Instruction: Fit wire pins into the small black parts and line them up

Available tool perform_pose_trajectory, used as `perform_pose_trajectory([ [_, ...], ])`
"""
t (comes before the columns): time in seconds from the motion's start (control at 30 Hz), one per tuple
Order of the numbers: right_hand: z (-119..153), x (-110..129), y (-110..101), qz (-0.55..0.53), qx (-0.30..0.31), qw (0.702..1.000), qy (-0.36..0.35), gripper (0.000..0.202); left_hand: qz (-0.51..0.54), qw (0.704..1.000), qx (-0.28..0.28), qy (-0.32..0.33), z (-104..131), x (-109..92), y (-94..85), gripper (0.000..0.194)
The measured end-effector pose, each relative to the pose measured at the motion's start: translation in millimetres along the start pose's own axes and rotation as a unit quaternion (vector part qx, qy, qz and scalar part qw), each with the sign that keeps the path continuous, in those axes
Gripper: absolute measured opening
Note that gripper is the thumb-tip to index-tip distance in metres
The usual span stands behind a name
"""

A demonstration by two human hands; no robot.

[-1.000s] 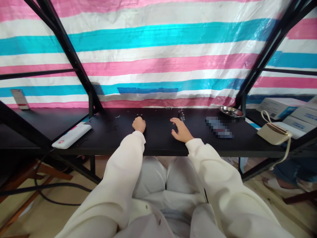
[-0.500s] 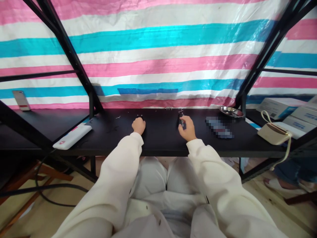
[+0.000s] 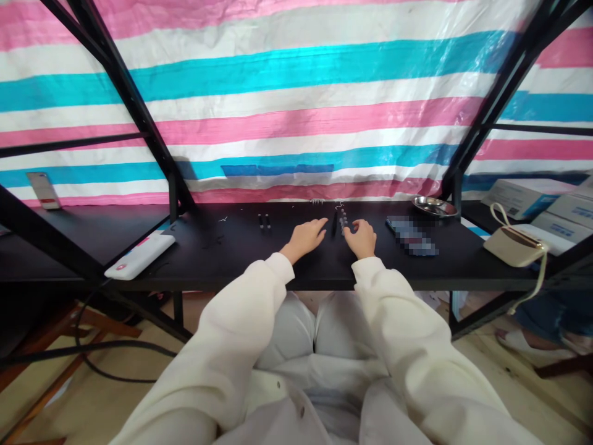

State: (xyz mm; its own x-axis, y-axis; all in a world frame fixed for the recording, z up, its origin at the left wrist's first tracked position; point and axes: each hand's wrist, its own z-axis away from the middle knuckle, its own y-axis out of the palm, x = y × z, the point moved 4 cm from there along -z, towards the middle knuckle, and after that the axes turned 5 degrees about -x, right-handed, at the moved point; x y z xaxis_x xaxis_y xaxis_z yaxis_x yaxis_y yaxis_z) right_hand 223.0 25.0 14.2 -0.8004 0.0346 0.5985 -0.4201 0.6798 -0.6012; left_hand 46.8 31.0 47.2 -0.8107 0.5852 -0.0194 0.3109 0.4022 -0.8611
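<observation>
My left hand [image 3: 306, 238] reaches over the black tabletop with its fingers stretched out and apart, holding nothing visible. Its fingertips are just left of a thin black stick-like piece [image 3: 334, 224]. Right of that piece stands a short row of small clear or silvery pieces [image 3: 343, 221], too small to name. My right hand [image 3: 363, 240] is beside this row, thumb and fingers loosely curved and apart, with nothing seen between them. Farther left lie two small dark pieces with pale ends [image 3: 264, 221], side by side.
On the black table [image 3: 222, 259] are a white power bank [image 3: 140, 255] at left, a blurred-out flat object [image 3: 412, 236], and a shiny metal dish [image 3: 434, 207]. A beige pouch [image 3: 515, 247] and white boxes [image 3: 523, 196] lie at right. Black frame posts [image 3: 173, 191] flank the workspace.
My left hand has gone from a closed fist at the two small dark pieces to the right, with its fingers now extended. My right hand has drawn slightly right, uncovering the row of pieces.
</observation>
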Motion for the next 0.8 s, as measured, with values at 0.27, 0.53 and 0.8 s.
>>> perform_pose_trajectory([
  [0.27,2,-1,8,0.071,0.059,0.996,-0.014,0.025,-0.028,0.997,0.068,-0.002,-12,-24,29.4,0.051],
  [0.53,-1,-5,18,0.104,0.095,0.990,-0.029,0.028,-0.014,0.999,0.041,-0.020,-8,-13,33.3,0.029],
  [0.8,-3,-7,25,0.107,0.089,0.989,-0.050,0.027,0.104,0.991,-0.040,-0.078,0,4,25.0,0.018],
])
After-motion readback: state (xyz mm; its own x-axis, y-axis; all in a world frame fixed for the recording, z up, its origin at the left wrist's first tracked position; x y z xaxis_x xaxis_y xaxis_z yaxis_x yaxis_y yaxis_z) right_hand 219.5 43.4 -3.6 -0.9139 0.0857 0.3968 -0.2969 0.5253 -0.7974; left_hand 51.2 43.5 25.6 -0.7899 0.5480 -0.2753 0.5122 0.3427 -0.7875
